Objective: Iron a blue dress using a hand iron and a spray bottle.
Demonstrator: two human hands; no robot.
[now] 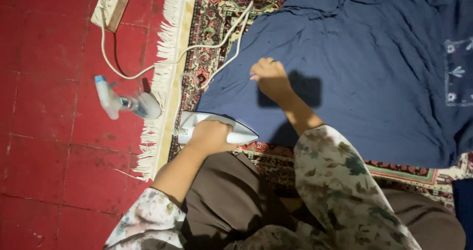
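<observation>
The left hand is closed around the handle of a white iron, which sits at the near edge of a dark blue garment, its pointed tip aimed to the right and its rear end over the patterned rug. The right hand lies farther up on the blue cloth, fingers curled and pressed down on it near its left edge; whether it pinches a fold or only flattens the fabric cannot be told. A ring shows on one finger. The garment is spread over the rug, with small pale embroidered flowers at the far right. A white cord runs from the iron's rear across the rug and its cream fringe to a power strip lying on the red tiled floor at the upper left. Just beside the fringe, on the tiles, a clear spray bottle with a white and light blue head lies on its side. Both forearms come out of floral sleeves, and brown cloth covers the person's lap at the bottom of the view
</observation>
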